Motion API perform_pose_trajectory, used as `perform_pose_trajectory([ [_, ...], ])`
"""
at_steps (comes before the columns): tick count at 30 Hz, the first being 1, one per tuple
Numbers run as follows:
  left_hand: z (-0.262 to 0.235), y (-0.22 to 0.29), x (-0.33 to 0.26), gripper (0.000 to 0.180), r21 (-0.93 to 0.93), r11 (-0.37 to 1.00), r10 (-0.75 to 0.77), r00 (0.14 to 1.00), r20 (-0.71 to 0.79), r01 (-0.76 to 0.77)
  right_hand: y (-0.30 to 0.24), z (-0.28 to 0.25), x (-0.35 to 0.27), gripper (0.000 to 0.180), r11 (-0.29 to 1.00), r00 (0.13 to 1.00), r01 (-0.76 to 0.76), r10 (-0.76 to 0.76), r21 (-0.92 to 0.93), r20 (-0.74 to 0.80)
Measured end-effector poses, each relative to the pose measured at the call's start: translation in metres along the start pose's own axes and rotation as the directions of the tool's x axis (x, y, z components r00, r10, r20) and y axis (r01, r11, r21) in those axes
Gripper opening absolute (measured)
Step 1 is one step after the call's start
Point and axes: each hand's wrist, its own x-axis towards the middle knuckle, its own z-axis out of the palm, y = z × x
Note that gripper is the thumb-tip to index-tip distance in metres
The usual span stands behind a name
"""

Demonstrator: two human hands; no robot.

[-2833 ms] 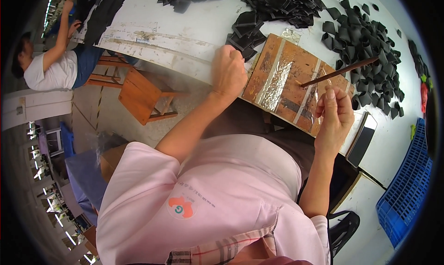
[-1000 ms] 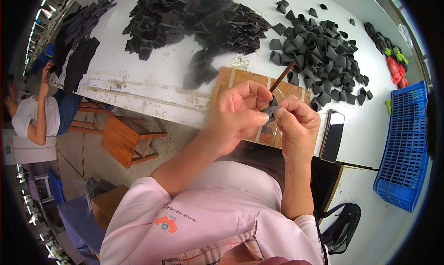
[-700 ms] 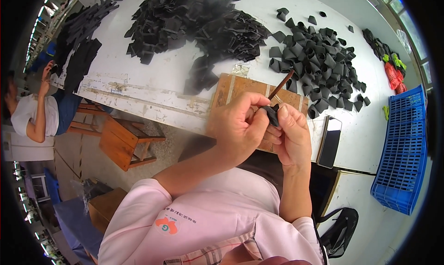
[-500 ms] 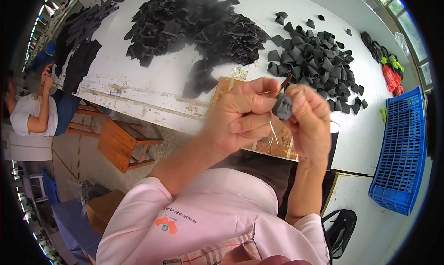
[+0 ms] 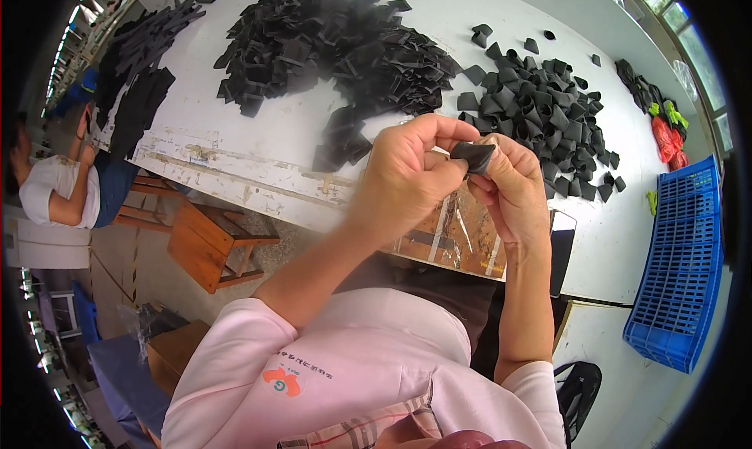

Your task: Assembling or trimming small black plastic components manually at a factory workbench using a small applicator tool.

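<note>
Both hands, left (image 5: 407,175) and right (image 5: 509,186), pinch one folded black piece (image 5: 472,155) (raised for folding); folded pile (image 5: 540,108) at one o'clock

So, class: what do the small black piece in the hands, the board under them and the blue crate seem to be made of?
Black piece: probably thin leather or a synthetic sheet, matte; it folds between the left hand and right hand.
Board: wood, brown, with shiny streaks, worn and stained.
Blue crate: plastic, judging by its moulded grid walls and even colour.
</note>
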Motion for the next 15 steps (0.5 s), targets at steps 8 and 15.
perform_pose_trajectory([
  [8, 0.005, -0.004, -0.002, 0.009, 0.186, 0.982, 0.072, 0.978, -0.193, -0.036, 0.004, 0.005, -0.002, 0.025, 0.996, 0.999, 0.028, -0.025, 0.081, -0.038],
  [15, -0.021, -0.026, 0.007, 0.027, -0.826, 0.053, -0.116, 0.825, 0.553, 0.561, -0.002, -0.001, 0.005, 0.025, 0.992, 0.999, -0.032, 0.027, 0.125, 0.047],
])
